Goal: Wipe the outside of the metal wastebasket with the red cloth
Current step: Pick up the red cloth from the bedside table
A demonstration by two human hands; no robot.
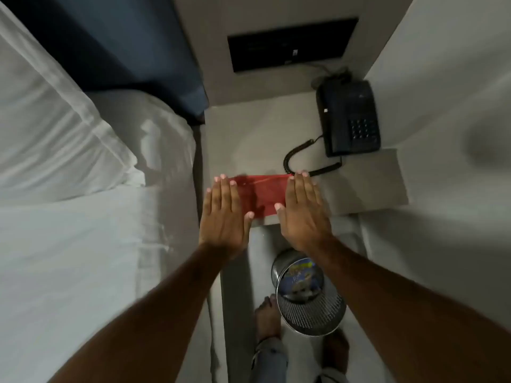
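The red cloth (261,193) lies folded flat near the front edge of a grey bedside table (365,186). My left hand (225,217) rests flat on the cloth's left end, fingers straight. On its right end my right hand (302,214) lies palm down the same way. Neither hand grips anything. The metal wastebasket (309,297), shiny with a mesh wall, stands on the floor below the table, under my right forearm. A blue and yellow wrapper sits inside it.
A black telephone (349,117) with a coiled cord (301,158) sits at the table's back right. A bed with white sheets (69,244) fills the left side. My bare feet (266,319) stand beside the wastebasket. A white wall (453,106) closes the right.
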